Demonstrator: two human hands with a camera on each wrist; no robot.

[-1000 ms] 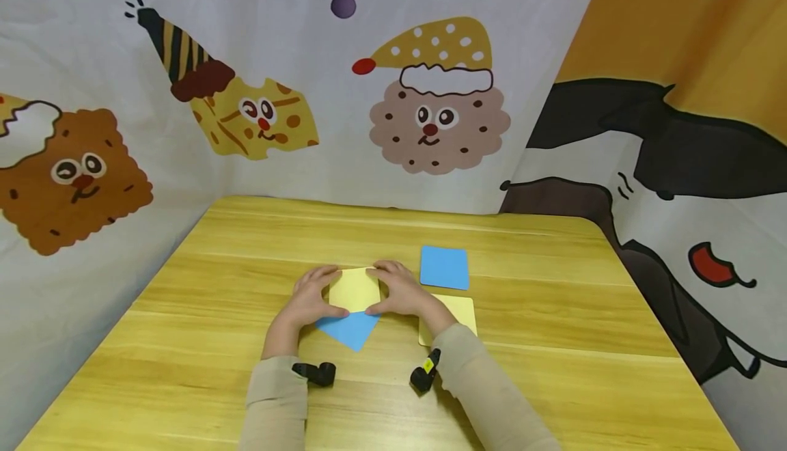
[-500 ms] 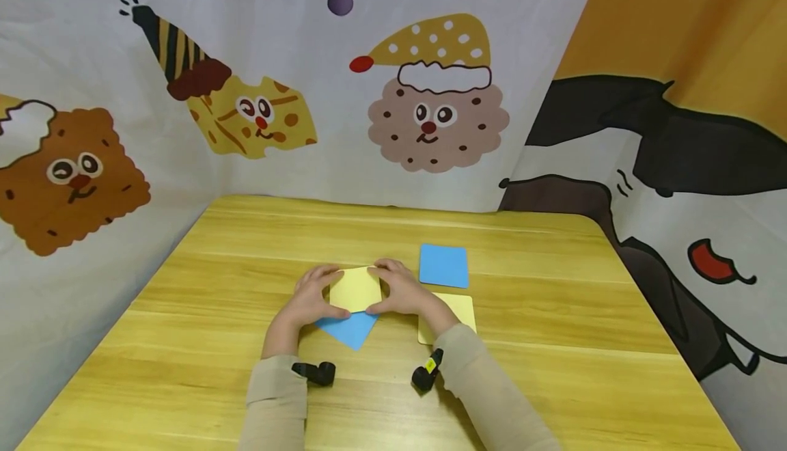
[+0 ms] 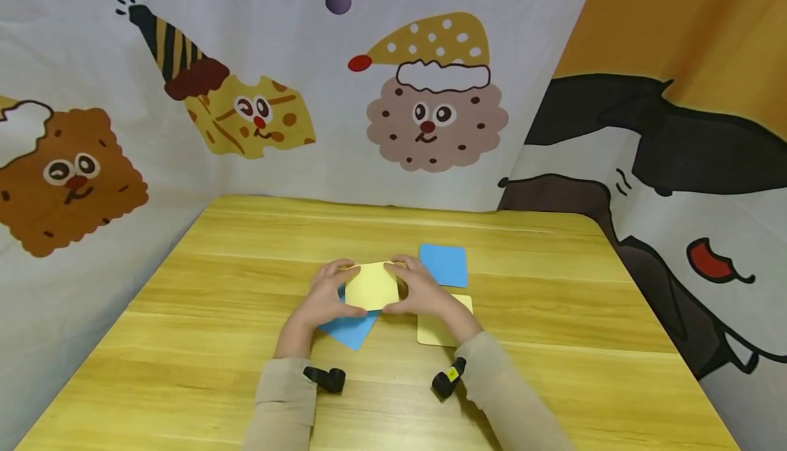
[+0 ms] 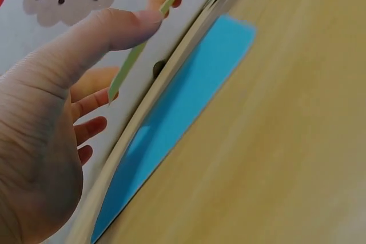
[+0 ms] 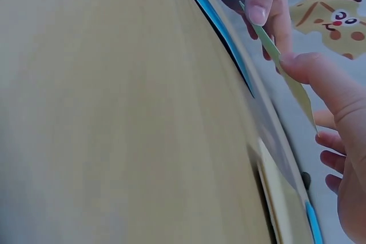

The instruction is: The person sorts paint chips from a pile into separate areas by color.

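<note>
Both hands hold a yellow square card [image 3: 371, 288] by its sides, raised above the table. My left hand [image 3: 322, 301] pinches the left side, its thumb at the near edge. On the opposite side, my right hand [image 3: 425, 292] pinches with thumb and fingers. In both wrist views the card appears nearly edge-on, and a slight bend shows in the right wrist view. Beneath it a blue square card [image 3: 350, 331] lies turned on the table, partly hidden by the raised card and left hand.
Right of the hands, another blue card [image 3: 444, 266] lies flat, with a second yellow card [image 3: 433, 329] nearer, partly covered by the right forearm. The wooden table [image 3: 553, 301] meets a printed cloth [image 3: 344, 109] at its far edge. Each wrist carries a black camera.
Both hands have moved to the right and slightly up with the yellow card. More of the turned blue card shows at its left. The other cards have stayed put.
</note>
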